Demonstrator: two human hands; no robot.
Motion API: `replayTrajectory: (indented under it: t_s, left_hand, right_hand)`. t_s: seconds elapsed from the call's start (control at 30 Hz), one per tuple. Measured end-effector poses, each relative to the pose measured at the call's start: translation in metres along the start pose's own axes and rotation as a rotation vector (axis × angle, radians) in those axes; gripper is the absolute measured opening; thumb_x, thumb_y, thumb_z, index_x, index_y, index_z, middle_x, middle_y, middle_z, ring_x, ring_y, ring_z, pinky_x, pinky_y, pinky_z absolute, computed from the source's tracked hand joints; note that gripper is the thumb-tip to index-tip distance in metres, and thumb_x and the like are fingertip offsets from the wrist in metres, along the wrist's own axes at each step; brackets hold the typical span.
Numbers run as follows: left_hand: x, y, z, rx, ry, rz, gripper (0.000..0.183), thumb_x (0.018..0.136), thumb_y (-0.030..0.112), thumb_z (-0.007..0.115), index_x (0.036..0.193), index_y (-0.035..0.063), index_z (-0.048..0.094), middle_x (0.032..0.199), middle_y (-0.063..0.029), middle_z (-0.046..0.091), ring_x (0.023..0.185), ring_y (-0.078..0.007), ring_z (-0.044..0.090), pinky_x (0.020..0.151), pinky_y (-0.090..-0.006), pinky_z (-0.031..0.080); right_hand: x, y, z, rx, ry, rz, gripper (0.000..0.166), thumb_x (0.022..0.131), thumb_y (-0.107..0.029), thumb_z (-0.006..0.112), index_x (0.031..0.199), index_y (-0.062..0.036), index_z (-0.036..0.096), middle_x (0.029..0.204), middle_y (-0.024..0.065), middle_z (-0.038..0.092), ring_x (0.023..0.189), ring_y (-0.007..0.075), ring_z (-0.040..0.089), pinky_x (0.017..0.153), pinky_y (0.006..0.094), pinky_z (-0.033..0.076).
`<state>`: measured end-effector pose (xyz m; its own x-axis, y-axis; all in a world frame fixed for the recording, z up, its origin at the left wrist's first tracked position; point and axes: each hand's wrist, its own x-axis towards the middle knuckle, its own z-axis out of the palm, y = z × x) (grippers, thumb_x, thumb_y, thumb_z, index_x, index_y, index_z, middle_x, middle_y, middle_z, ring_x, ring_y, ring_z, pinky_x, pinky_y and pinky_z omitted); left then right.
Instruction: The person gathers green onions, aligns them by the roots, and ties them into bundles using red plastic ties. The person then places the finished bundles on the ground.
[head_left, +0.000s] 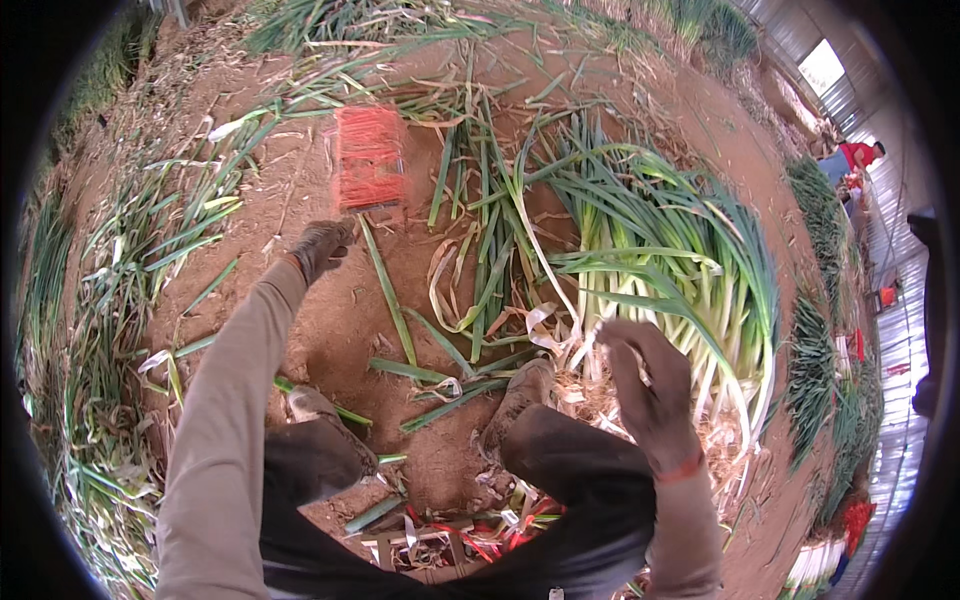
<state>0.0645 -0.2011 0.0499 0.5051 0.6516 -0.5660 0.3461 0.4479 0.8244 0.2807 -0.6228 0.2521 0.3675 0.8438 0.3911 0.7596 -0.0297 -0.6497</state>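
My left hand (326, 246), dirty or thinly gloved, is beside the near edge of a bundle of red-orange ties (370, 157) on the dirt floor; whether it touches the bundle or holds anything is not clear. At the root end of a big pile of green onions (637, 225) hovers my right hand (649, 375), fingers curled and slightly blurred, with no object visible in it. One long onion stalk (544, 244) lies across the pile's left side. Loose cut green leaves (390, 292) are scattered between the ties and my shoes.
Onion leaf litter (172, 202) covers the ground at left and far ahead. Below me is a wooden crate or stool (442, 534) with red ties. At the right, more onion bundles (814, 375) line a corrugated metal wall (904, 337), where a person in a red top (859, 155) bends over.
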Motion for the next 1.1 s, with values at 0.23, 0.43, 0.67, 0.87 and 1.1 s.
replayTrajectory:
  t_s: [0.23, 0.43, 0.67, 0.87, 1.1]
  left_hand:
    - [0.149, -0.077, 0.031, -0.848, 0.047, -0.091, 0.040, 0.089, 0.048, 0.063, 0.102, 0.0109, 0.058, 0.097, -0.0072, 0.059, 0.088, -0.0275, 0.058, 0.083, -0.0430, 0.051]
    - [0.168, -0.028, 0.033, -1.254, 0.009, 0.139, 0.047, 0.090, 0.044, 0.061, 0.119, 0.0071, 0.058, 0.120, -0.0145, 0.061, 0.110, -0.0349, 0.056, 0.100, -0.0496, 0.044]
    - [0.070, 0.050, -0.042, -0.540, 0.344, 0.461, 0.031, 0.097, 0.037, 0.054, 0.103, 0.0077, 0.063, 0.087, -0.0072, 0.068, 0.076, -0.0217, 0.067, 0.066, -0.0366, 0.058]
    - [-0.012, 0.006, -0.082, 1.558, 0.543, 0.849, 0.032, 0.088, 0.012, 0.050, 0.118, 0.0022, 0.053, 0.084, -0.0135, 0.063, 0.069, -0.0291, 0.060, 0.057, -0.0397, 0.047]
    - [-0.084, -0.110, 0.063, 1.488, -0.093, 0.906, 0.019, 0.085, 0.024, 0.059, 0.101, 0.0123, 0.061, 0.080, -0.0138, 0.065, 0.075, -0.0302, 0.065, 0.062, -0.0424, 0.050]
  right_hand:
    - [-0.007, 0.018, -0.017, -0.127, -0.079, 0.246, 0.015, 0.090, -0.006, 0.056, 0.097, 0.0058, 0.061, 0.089, 0.0190, 0.067, 0.082, 0.0303, 0.067, 0.073, 0.0356, 0.053]
    - [-0.004, 0.024, -0.016, -0.153, -0.168, 0.248, 0.011, 0.087, -0.004, 0.057, 0.092, 0.0043, 0.063, 0.088, 0.0178, 0.067, 0.082, 0.0310, 0.067, 0.072, 0.0356, 0.053]
    - [-0.003, 0.014, -0.015, -0.090, -0.209, 0.127, 0.007, 0.086, -0.002, 0.060, 0.089, 0.0031, 0.062, 0.085, 0.0156, 0.066, 0.078, 0.0330, 0.065, 0.069, 0.0371, 0.053]
    - [-0.002, 0.002, -0.003, 0.010, -0.235, -0.030, 0.006, 0.088, -0.004, 0.059, 0.091, 0.0007, 0.062, 0.078, 0.0130, 0.063, 0.071, 0.0297, 0.063, 0.063, 0.0365, 0.050]
    - [-0.004, 0.011, 0.002, -0.356, -0.181, -0.485, 0.015, 0.083, -0.004, 0.064, 0.097, -0.0012, 0.059, 0.082, 0.0122, 0.061, 0.072, 0.0306, 0.063, 0.060, 0.0380, 0.050]
